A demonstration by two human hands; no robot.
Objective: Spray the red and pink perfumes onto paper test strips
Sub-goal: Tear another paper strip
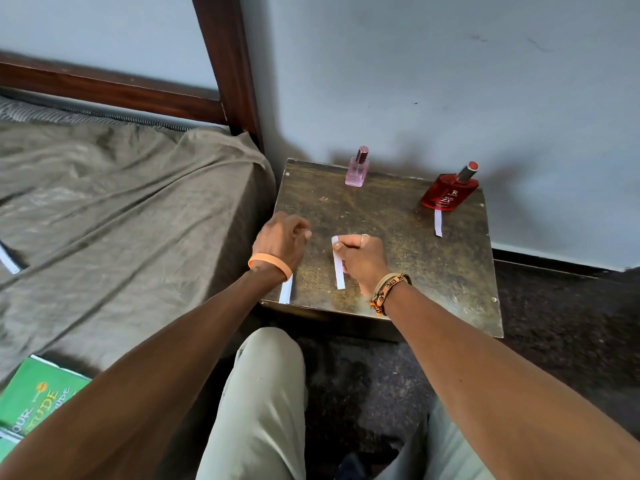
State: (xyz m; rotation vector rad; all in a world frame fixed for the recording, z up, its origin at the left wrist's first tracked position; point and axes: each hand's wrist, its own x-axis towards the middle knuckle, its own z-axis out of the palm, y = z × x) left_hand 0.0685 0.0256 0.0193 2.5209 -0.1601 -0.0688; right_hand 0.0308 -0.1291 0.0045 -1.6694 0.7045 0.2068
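**Loose strips, tall bottles at the back**

The left hand (282, 237) hovers loosely curled, apparently empty. Its wrist is over a strip (286, 291) at the near edge (one brush could sweep it off). The right hand (360, 258) pinches a second strip (338, 271). A hasty reach could tip the pink perfume (357, 168) or red perfume (450, 192). A bed (121, 185) lies left of the worn, dark tabletop (398, 244), with a pale wall behind.

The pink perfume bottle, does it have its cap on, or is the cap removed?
On. The pink perfume bottle stands upright at the table's back edge, a metallic cap covering its top.
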